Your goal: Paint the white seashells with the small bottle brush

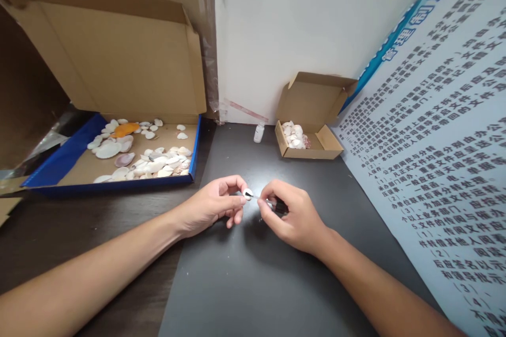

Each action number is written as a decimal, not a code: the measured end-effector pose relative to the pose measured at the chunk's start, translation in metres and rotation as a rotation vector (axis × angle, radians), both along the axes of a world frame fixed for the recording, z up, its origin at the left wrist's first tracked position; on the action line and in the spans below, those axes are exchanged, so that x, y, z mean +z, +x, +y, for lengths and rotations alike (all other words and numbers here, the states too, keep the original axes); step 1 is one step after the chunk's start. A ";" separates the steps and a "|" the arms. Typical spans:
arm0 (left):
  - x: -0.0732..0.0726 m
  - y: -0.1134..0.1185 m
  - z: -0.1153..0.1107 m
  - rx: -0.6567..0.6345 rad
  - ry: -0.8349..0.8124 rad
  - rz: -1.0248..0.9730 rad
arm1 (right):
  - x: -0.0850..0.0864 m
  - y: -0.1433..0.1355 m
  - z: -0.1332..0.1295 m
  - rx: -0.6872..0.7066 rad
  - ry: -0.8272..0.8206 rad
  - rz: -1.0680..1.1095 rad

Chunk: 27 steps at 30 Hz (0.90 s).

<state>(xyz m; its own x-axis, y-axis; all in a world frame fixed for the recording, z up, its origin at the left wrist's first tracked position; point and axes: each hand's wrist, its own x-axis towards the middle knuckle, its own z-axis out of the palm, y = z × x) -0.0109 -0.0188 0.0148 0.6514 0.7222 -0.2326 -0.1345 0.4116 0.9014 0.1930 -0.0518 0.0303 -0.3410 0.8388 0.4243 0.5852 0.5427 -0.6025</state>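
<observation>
Between the thumb and fingertips of my left hand (219,201) is a small white shell (247,193). My right hand (290,213) grips a slim brush (255,197) with a dark tip, a pale stem and a dark cap-like handle (280,206). The brush tip lies against the shell's face, or very close to it. Both hands are over the dark grey mat (221,284). Behind them stands a small bottle (259,132) with a whitish body; its contents cannot be made out.
A blue-edged cardboard box (192,160) at the left, lid raised, holds many shells (158,163) and an orange piece (125,129). A smaller cardboard box (312,154) with shells (293,134) stands at the back right. A white panel (284,21) and a printed board (435,168) border the mat.
</observation>
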 end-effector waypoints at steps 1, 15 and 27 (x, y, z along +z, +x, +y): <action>0.000 0.000 0.000 -0.002 0.006 0.002 | 0.000 0.000 0.000 -0.015 -0.005 -0.009; -0.003 -0.001 0.001 0.013 0.063 0.022 | -0.002 0.001 0.002 -0.038 -0.006 -0.018; -0.003 0.000 0.000 0.019 0.053 0.029 | -0.002 0.000 0.001 -0.060 0.013 -0.010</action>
